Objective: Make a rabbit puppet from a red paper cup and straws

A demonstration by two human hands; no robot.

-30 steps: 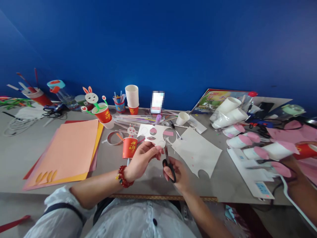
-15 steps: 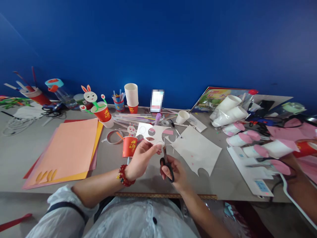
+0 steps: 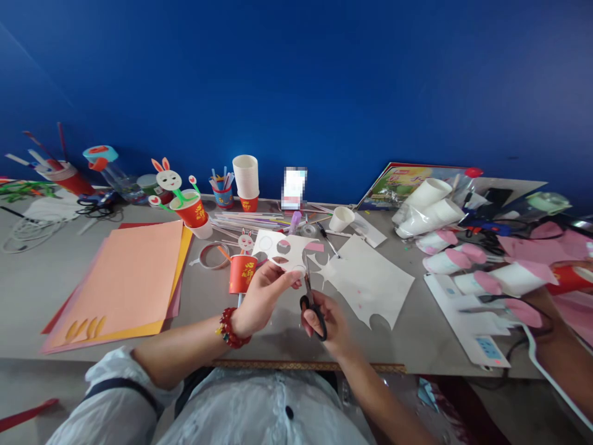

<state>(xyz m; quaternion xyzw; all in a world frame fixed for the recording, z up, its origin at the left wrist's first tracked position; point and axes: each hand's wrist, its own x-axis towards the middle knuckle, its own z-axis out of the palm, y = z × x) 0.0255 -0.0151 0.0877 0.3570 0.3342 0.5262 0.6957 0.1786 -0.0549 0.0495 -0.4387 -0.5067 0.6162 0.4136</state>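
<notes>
My left hand, with a red bead bracelet on its wrist, pinches a white paper sheet that has round holes cut out of it. My right hand grips black-handled scissors, whose blades point up into the lower edge of that sheet. Both hands hover just above the grey table, close to its near edge. A small red paper cup with a bunny topper stands right behind my left hand.
Orange and yellow paper sheets lie at the left. A larger white cut sheet lies right of my hands. Cups, straws and a bunny craft line the blue wall. Another person's hand works among pink-eared white cups at the right.
The scissors and the white sheet have shifted slightly as the cut goes on; the view has drifted a little. Both hands keep their hold.
</notes>
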